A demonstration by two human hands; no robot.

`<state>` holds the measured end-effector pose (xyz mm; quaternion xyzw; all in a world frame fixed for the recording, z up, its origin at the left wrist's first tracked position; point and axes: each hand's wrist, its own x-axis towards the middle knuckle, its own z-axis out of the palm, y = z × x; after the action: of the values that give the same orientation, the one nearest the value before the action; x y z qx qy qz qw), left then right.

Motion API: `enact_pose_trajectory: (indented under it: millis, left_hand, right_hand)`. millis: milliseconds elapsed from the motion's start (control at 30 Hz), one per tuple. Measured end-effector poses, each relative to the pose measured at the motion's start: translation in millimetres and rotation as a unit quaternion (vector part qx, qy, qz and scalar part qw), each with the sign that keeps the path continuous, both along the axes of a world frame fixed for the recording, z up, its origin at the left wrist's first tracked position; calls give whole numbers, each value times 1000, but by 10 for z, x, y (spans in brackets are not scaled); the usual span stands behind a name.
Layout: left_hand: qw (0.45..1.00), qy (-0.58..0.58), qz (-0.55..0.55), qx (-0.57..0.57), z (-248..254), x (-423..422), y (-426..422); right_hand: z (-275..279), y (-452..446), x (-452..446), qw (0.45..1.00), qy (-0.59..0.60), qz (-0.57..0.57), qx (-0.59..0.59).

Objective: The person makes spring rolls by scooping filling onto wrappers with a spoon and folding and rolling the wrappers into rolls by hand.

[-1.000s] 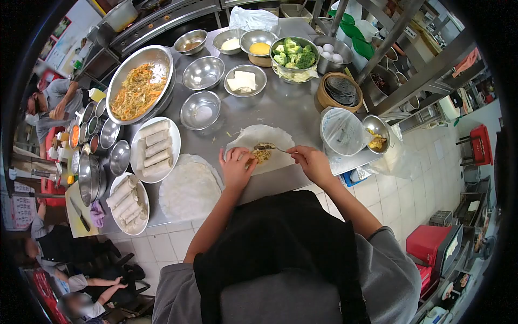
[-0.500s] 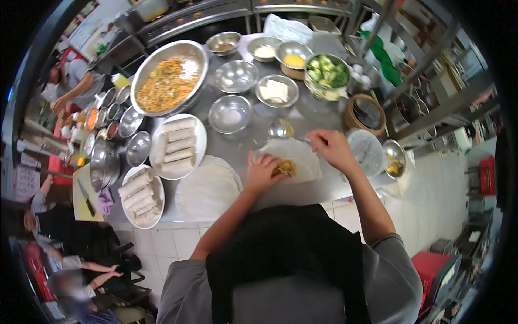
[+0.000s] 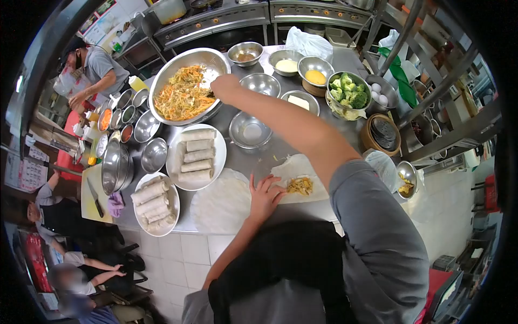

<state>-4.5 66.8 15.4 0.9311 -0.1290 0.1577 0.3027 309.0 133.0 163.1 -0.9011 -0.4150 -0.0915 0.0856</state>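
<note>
My left hand (image 3: pixel 263 198) lies open with spread fingers on the left part of a thin pale wrapper (image 3: pixel 318 190). Its fingertips reach a small heap of shredded filling (image 3: pixel 300 186) on that wrapper. Across the table, my right hand (image 3: pixel 225 89) is closed over the right rim of a large steel bowl (image 3: pixel 190 120), at the metal spoon it held before; the spoon is mostly hidden now. Shredded vegetable filling (image 3: pixel 181 97) covers much of the bowl's inside. Left of my left hand is a stack of round wrappers (image 3: pixel 218 208).
Two white plates hold pale rolls (image 3: pixel 197 156) and more rolls (image 3: pixel 154 204). Steel bowls hold broccoli (image 3: pixel 348 90), yellow liquid (image 3: pixel 315 76) and eggs (image 3: pixel 380 96). A knife (image 3: pixel 95 198) lies on a cutting board at left. Another person (image 3: pixel 102 70) stands at far left.
My right hand has moved from beside the wrapper to the large bowl, and the spoon has left the tabletop. My left hand has shifted off the filling, leaving it uncovered. The view has shifted.
</note>
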Motion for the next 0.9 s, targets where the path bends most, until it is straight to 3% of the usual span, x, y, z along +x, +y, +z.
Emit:
enact_pose_trajectory:
  millis: [67, 267, 367, 400, 500, 533, 633, 833, 900]
  left_hand:
    - [1000, 8, 16, 0, 56, -71, 60]
    - [997, 46, 63, -7, 118, -203, 226]
    - [997, 47, 54, -8, 58, -213, 268]
    - [998, 46, 52, -4, 65, -217, 279]
    - [998, 43, 47, 1, 78, -208, 284]
    - [998, 41, 48, 2, 77, -209, 287]
    - [998, 39, 52, -5, 84, -241, 308]
    - [998, 38, 49, -13, 44, -224, 267]
    - [998, 36, 45, -12, 54, -217, 269]
  right_hand:
    - [-400, 199, 276, 998, -35, 5, 44]
    - [-20, 279, 449, 984, -82, -84, 134]
    - [56, 349, 500, 992, -27, -111, 57]
    - [24, 408, 532, 991, 46, -120, 42]
    - [-131, 615, 448, 932, 242, -227, 144]
    - [-173, 658, 402, 931, 218, -237, 169]
    - [-172, 695, 468, 898, 316, -248, 180]
    - [-329, 714, 852, 933, 341, -118, 3]
    - [-310, 695, 861, 871, 435, -181, 140]
